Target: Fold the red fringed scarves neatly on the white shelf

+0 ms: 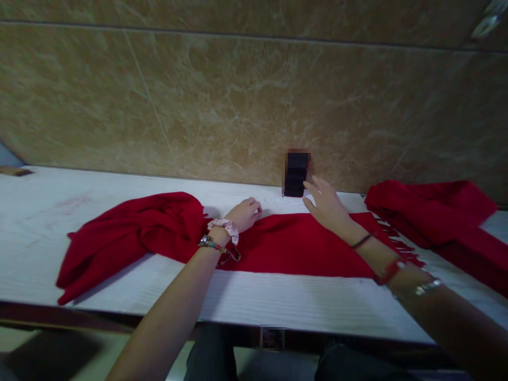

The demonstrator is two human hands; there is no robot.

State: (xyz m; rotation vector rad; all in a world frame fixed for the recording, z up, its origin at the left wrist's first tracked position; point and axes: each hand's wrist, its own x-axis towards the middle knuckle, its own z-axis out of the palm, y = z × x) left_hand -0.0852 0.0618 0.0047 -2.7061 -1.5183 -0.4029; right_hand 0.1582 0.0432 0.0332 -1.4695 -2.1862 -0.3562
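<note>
One flat red cloth strip with a fringed end [301, 246] lies right in front of me, long axis running left to right. My left grip [244, 212] is loosely curled by its far edge, can't tell if it's pinching anything. My right grip [326, 203] is spread wide, holding nothing, nearer the fringe and just beside a black rectangular phone-like thing [296, 174]. White wood-grain surface [254, 296], bunched red cloth [130, 238] left, folded red cloth [432, 211] right, brown marbled wall [222, 106] behind.

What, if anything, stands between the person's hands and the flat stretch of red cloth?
Nothing visible does. The left hand and right hand are at the far edge of the red cloth; the dark phone stands beyond that edge, near the right hand.
</note>
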